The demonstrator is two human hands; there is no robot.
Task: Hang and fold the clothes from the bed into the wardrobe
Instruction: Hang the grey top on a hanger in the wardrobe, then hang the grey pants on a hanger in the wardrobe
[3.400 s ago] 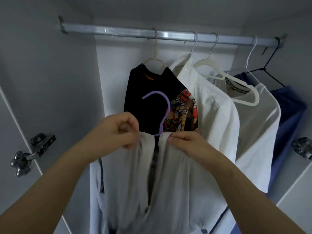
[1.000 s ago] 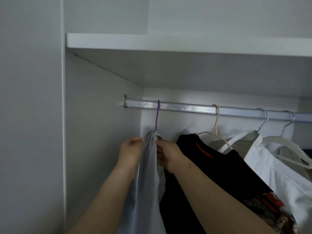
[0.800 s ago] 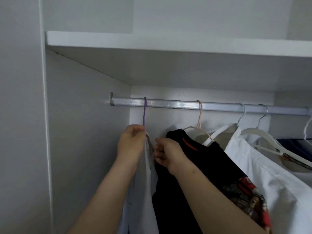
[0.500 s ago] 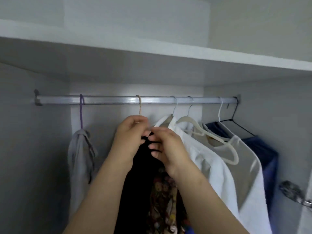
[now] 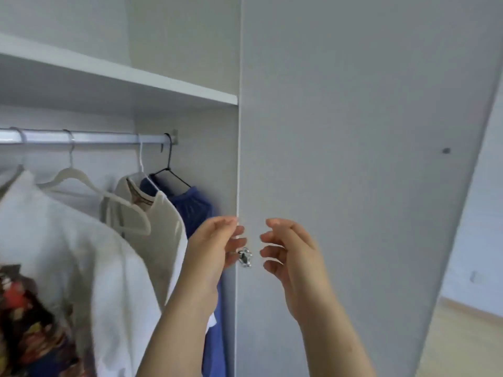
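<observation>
The wardrobe rail (image 5: 81, 137) runs across the left half of the view. On it hang a white shirt (image 5: 68, 240), an empty white hanger (image 5: 89, 186), a cream top (image 5: 160, 227) and a blue garment (image 5: 194, 208) on a black hanger. A patterned black garment (image 5: 21, 317) shows at the lower left. My left hand (image 5: 215, 246) and my right hand (image 5: 285, 248) are raised in front of the wardrobe's right side, fingers loosely curled and facing each other. Both hold nothing.
An open grey wardrobe door (image 5: 353, 159) fills the right half, with a metal hinge (image 5: 245, 257) between my hands. A white shelf (image 5: 109, 74) sits above the rail. Pale wooden floor (image 5: 462, 336) shows at the lower right.
The grey garment on the purple hanger went onto the rail's left end and both hands let go. The view has swung right, and my empty hands have moved away from the clothes.
</observation>
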